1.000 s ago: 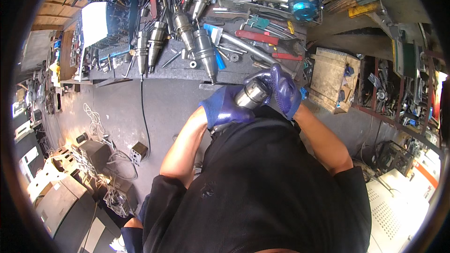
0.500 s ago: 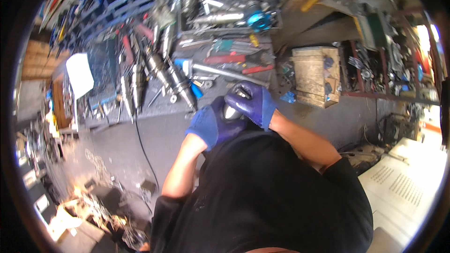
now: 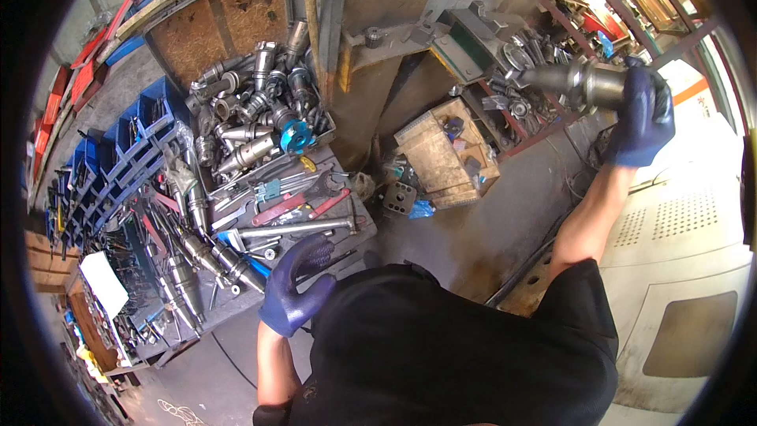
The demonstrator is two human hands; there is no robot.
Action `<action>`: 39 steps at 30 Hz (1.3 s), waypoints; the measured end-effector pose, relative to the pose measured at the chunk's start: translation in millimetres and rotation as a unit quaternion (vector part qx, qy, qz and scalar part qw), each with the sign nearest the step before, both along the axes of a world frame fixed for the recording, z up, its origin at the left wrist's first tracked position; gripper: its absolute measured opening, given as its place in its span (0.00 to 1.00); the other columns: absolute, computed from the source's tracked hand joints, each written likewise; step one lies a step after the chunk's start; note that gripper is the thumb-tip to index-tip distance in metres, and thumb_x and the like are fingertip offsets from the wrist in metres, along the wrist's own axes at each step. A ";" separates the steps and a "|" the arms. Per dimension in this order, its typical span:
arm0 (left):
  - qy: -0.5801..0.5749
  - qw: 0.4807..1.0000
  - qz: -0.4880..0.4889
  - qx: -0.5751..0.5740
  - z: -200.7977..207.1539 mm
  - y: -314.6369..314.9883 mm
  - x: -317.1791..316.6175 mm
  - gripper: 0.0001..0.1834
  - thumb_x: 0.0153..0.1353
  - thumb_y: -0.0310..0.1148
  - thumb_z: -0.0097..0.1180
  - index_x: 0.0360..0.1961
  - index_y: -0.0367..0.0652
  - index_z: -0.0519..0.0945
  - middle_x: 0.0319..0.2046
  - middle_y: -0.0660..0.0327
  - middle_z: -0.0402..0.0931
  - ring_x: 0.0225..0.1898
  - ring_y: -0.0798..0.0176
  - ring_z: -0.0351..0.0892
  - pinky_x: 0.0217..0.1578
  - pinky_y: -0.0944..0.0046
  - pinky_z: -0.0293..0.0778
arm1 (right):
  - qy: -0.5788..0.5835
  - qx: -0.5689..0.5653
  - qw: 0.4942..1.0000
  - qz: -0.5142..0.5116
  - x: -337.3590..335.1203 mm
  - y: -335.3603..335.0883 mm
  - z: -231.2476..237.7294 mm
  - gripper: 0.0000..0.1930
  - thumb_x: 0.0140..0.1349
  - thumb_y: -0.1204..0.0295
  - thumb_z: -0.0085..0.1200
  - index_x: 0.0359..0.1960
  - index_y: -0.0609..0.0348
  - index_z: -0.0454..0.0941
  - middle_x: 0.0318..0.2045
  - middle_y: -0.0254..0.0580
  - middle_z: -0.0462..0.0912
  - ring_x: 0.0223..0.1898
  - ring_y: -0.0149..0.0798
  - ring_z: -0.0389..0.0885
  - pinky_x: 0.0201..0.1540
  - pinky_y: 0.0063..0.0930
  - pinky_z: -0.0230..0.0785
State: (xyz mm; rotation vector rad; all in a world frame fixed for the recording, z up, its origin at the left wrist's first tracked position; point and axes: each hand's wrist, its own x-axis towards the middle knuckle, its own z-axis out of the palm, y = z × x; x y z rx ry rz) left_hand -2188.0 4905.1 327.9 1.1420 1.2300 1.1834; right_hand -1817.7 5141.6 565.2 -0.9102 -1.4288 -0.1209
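Observation:
My right hand (image 3: 648, 118), in a blue and purple glove, is raised out to the right with its fingers wrapped round the thick end of a steel tool holder (image 3: 583, 84). The tapered end of the holder points left, slightly blurred. My left hand (image 3: 296, 288), gloved alike, hangs beside the front right corner of the workbench (image 3: 260, 308). Its thumb and fingers are apart, and it holds nothing. Nearest to it on the bench lie a long steel bar wrench (image 3: 300, 228) and several tapered tool holders (image 3: 235, 264).
A metal tray (image 3: 325, 131) heaped with tool holders stands on the bench, beside blue parts bins (image 3: 146, 122). Past the bench's right side sits a wooden box (image 3: 430, 159). A rack (image 3: 544, 130) holds more metal parts. At right stands a pale machine panel (image 3: 678, 256).
My view has turned to the right. Both hands were together round a metal piece before my body; now the right is stretched out with the tool holder and the left has come away, open.

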 end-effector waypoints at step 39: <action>0.513 0.834 0.161 -0.127 -117.9 3.9 20.6 0.22 0.59 0.40 0.62 0.55 0.46 0.82 0.45 0.48 0.84 0.48 0.42 0.83 0.52 0.49 0.78 | -0.657 -0.122 0.744 0.021 163.9 344.1 -53.6 0.40 0.62 0.91 0.43 0.75 0.41 0.62 0.71 0.39 0.69 0.69 0.43 0.70 0.70 0.33 0.65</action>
